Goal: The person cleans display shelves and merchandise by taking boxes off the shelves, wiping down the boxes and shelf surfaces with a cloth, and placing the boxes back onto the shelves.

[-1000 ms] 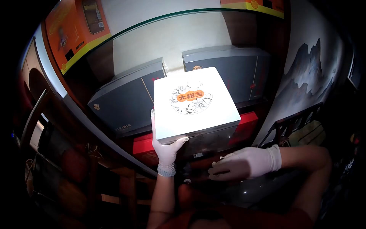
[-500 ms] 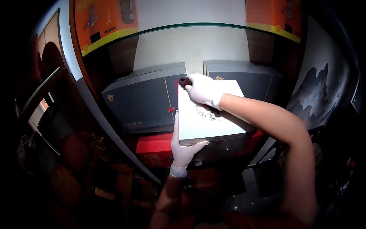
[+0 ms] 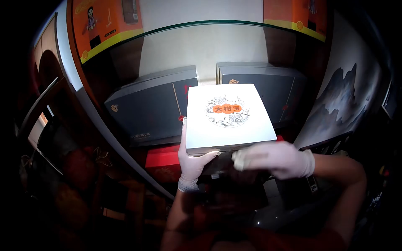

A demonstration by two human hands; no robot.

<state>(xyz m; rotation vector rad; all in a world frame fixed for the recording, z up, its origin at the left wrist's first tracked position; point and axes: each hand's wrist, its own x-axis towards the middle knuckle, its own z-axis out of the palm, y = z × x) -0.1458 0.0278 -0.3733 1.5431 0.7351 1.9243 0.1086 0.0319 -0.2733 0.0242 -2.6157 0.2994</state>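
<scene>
A white square box (image 3: 231, 134) with a round grey drawing and an orange label on its lid is held up in front of the shelf. My left hand (image 3: 193, 164), in a white glove, grips its near left corner, thumb along the front side and fingers up the left side. Just below the box's near right edge is my right hand (image 3: 274, 161), also gloved. Motion smears its fingers, and I cannot make out whether the dark cloth is still in them.
Two large dark grey boxes (image 3: 146, 106) lean at the back of the shelf, with a red box (image 3: 162, 158) below. Orange boxes (image 3: 106, 19) stand above on a glass shelf (image 3: 201, 23). A mountain painting (image 3: 341, 100) hangs at right; a wooden chair (image 3: 35, 104) is at left.
My right hand has moved off the lid, from its far left corner with a dark cloth, down and right to below the near edge. The lid's label now shows. My left hand keeps its grip.
</scene>
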